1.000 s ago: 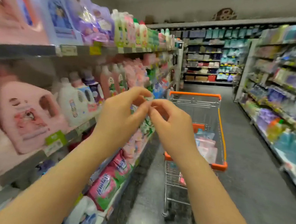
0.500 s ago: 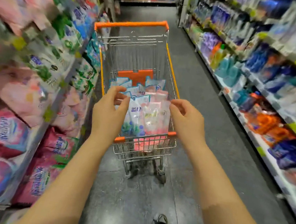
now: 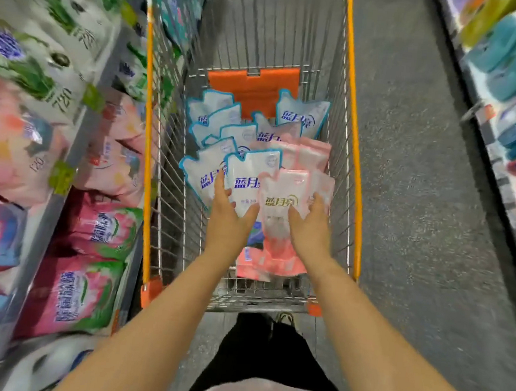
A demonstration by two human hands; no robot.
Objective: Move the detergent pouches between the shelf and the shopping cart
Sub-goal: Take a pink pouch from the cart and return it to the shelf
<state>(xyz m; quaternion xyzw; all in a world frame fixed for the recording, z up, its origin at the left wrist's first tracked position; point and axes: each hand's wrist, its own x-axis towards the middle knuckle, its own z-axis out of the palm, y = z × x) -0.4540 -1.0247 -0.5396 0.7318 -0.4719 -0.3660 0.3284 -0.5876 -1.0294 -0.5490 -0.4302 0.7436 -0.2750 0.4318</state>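
1. At the far left stands the shelf [image 3: 47, 225], packed with large pink and green-white bags [image 3: 83, 292]. Its edge runs just beside the orange rail of the shopping cart [image 3: 146, 153], so we have little room on that side.
2. Our left hand [image 3: 227, 220] reaches inside the basket. Its fingers [image 3: 221, 184] are straight and lie flat on a blue-edged pouch [image 3: 249, 175], gripping nothing.
3. The detergent pouches are all in the cart: blue-edged ones lean in rows toward the far end, pink ones on the near right. The front pink pouch [image 3: 282, 202] stands between our two hands.
4. Our right hand [image 3: 310, 228] touches that pink pouch, thumb across its front and fingers [image 3: 318, 202] at its right edge. We cannot tell whether they are clamped on it.
5. We judge that we are at the pick-up from cart to shelf. Next we need a firm hold on the slack pouch, a lift above the rail, then a swing left.
6. The wire walls hem our wrists on both sides. To the right the aisle floor [image 3: 406, 209] lies open, with the far shelf [image 3: 511, 103] well apart.
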